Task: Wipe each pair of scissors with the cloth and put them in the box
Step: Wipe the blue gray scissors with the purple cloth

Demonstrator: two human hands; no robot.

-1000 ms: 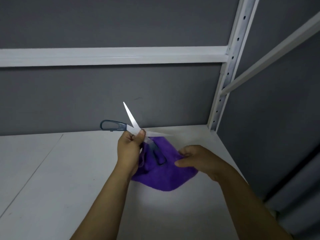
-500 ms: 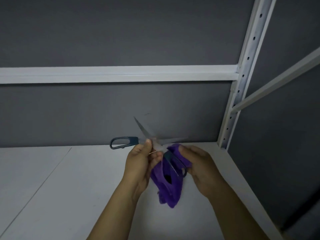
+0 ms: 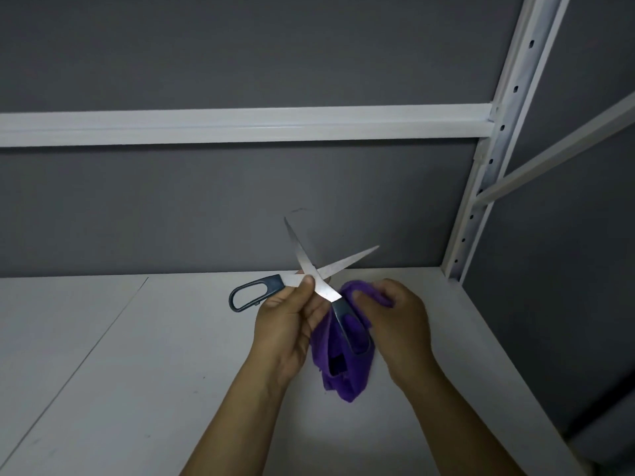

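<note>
Left hand [image 3: 288, 324]: I see it nearest me, thumb and fingers pinched on the scissors at the pivot, where the two halves cross.
Right hand [image 3: 398, 321]: level with the left and just beside it, fingers curled into a bunch of the cloth and pressed against the top of the lower handle.
Cloth [image 3: 343, 376]: purple, gathered in the right hand's grip, the rest hanging down behind the lower handle, between the two hands.
Scissors [image 3: 324, 288]: held in the air above the shelf and spread wide into an X.
First half, long axis: from the dark handle loop low in the cloth up through the pivot, steep, its tip pointing up and a little left, away from me.
Second half, long axis: nearly level, from the handle loop out to the left across to a tip pointing right and slightly up.
Step in hand: I judge this as wiping, the cloth working the handle end, with the blades bare.
Next move: I'd keep the pivot pinch firm and draw the cloth along each blade from the back edge, fingers off the cutting edges and tips.
Shelf [image 3: 137, 355]: white, below the hands.
Box: not in view.
Rail [image 3: 240, 127]: white, crossing the grey wall [image 3: 240, 207] beyond.
</note>
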